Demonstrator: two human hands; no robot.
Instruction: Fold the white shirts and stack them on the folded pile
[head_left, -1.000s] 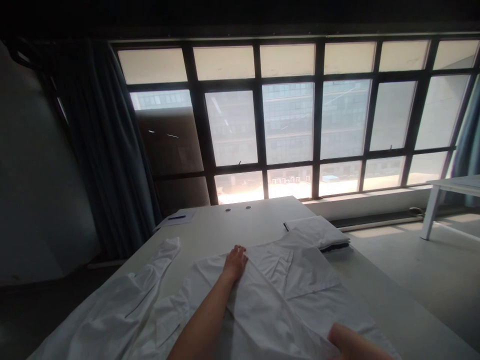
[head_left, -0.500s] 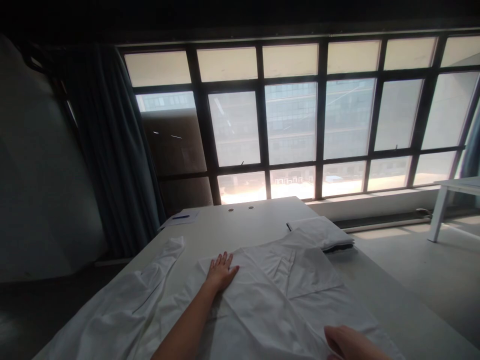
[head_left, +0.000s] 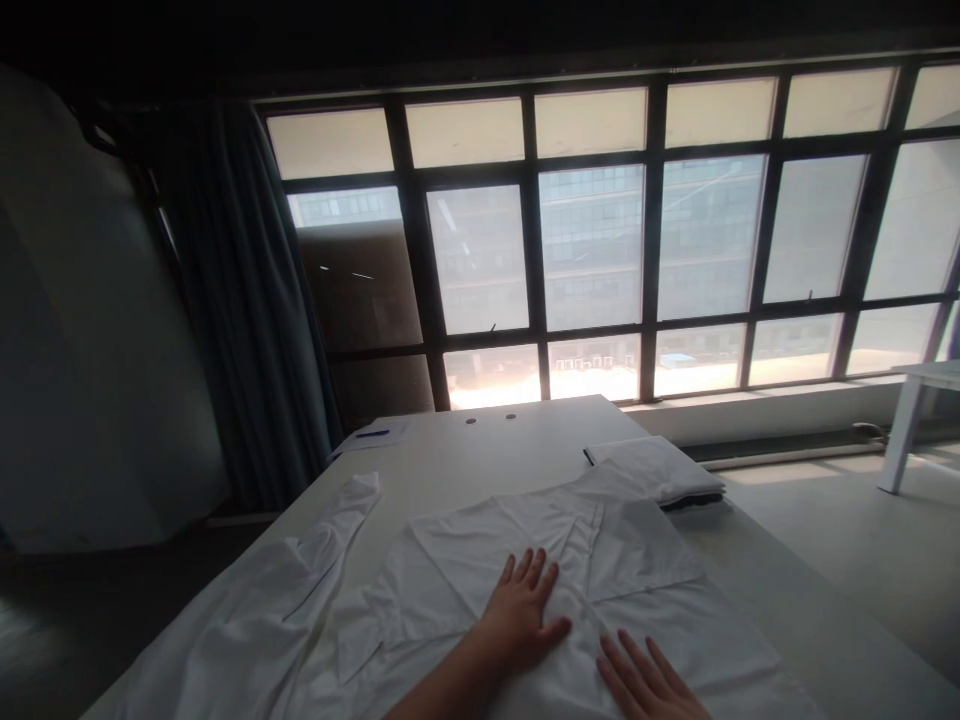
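While the left hand point(head_left: 523, 612) lies palm down on the wrinkled white cloth garment point(head_left: 450, 565), its fingers fanned & thumb out, the right hand point(head_left: 646, 682) is also open, palm down, nearby (contact w/ the cloth hard to tell). The garment is spread on the long white table point(head_left: 450, 455), btwn a second loose white garment point(head_left: 244, 605) at L & a folded white cloth stack w/ dark edge point(head_left: 679, 472) at far R. Any writing on the white paper point(head_left: 397, 435) under the dark blue pen point(head_left: 373, 434) is too small to read. Bottom frame edge cuts off the right wrist & near cloth.
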